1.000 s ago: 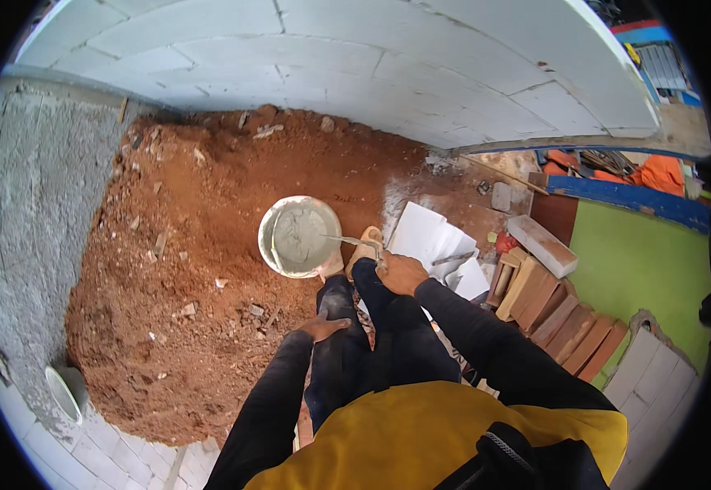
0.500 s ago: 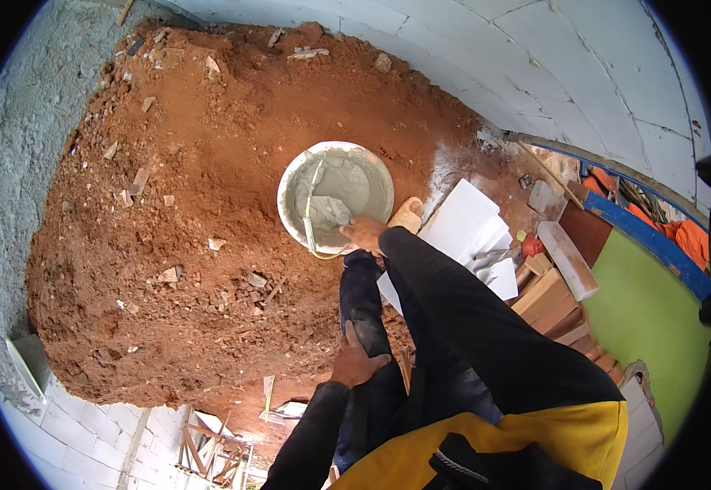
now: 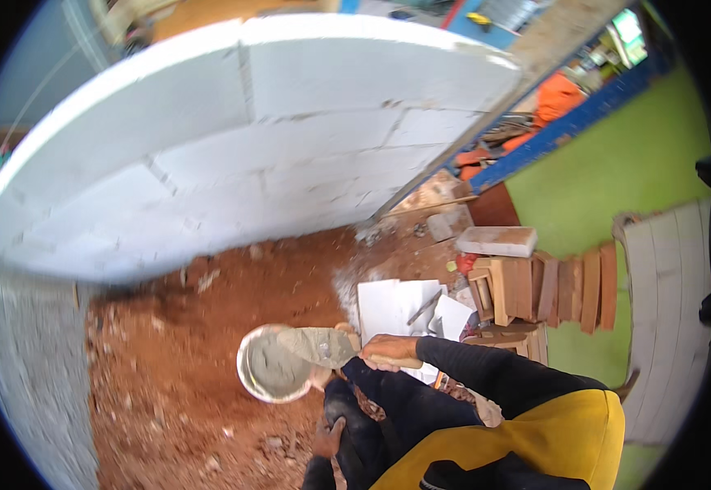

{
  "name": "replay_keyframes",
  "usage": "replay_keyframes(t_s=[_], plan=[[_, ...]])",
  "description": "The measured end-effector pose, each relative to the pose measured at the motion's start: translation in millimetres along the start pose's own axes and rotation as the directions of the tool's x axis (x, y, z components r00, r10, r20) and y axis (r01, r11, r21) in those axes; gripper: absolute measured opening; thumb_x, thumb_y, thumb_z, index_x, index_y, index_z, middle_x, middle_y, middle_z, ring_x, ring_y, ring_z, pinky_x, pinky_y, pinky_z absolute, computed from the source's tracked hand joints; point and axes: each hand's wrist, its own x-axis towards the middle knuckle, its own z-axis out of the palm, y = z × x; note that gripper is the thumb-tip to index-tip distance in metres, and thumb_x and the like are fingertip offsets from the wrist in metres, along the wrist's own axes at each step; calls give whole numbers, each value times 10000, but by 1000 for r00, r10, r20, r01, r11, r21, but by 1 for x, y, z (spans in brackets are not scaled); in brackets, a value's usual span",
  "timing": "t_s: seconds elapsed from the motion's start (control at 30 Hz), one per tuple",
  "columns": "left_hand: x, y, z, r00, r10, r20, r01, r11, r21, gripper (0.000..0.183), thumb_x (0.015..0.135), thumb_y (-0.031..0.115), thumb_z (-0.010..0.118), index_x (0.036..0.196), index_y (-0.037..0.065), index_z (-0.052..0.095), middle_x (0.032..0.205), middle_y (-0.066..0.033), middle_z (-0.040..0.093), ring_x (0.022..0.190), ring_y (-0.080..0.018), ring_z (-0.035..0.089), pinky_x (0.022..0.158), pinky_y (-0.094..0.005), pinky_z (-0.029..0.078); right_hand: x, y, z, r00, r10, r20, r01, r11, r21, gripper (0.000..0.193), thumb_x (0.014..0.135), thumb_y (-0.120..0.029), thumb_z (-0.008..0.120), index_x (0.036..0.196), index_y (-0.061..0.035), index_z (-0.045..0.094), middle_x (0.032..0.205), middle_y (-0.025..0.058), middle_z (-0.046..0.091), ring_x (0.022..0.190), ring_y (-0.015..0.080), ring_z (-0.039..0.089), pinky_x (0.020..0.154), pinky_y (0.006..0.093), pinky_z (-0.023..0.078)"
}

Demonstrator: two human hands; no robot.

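My right hand [image 3: 390,351] is closed round the handle of a trowel, held level over the right side of a bucket. Wet grey mortar covers the trowel's blade [image 3: 318,345], which points left. Below it, the round white bucket [image 3: 245,371] stands on the red soil with more grey mortar [image 3: 278,367] in it; the blade hides part of its rim. My left hand [image 3: 328,438] rests on my dark-trousered leg near the knee, thumb apart from the fingers, holding nothing.
A pale block wall [image 3: 290,155] runs across the far side, a rough grey wall at the left. White sheets [image 3: 388,306] lie right of the bucket. Beyond them are stacked wooden pieces [image 3: 535,286], a pale block [image 3: 496,241], a blue beam [image 3: 568,131] and a green surface.
My right hand has lifted the trowel out of the bucket, loaded with mortar. The view has tilted up toward the block wall. My left hand stays on my leg.
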Motion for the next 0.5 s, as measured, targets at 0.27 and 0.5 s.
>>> replay_keyframes(t_s=[0.27,0.5], plan=[[-34,60,-96,997,-22,-76,34,985,168,631,1003,446,717,1374,-46,582,1177,-174,747,1116,-339,713,981,-397,550,-234,-120,-107,504,-520,-690,570,800,-187,427,1073,-375,480,863,-29,619,616,28,533,508,112,523,483,317,452],[-37,113,-126,988,67,-138,-36,976,213,604,1004,428,718,1366,-39,595,1195,-173,738,1129,-340,701,993,-405,541,-229,-227,-232,-335,-722,-606,-74,661,-747,359,1050,-399,607,1033,-41,601,875,235,699,854,488,680,735,550,533]])
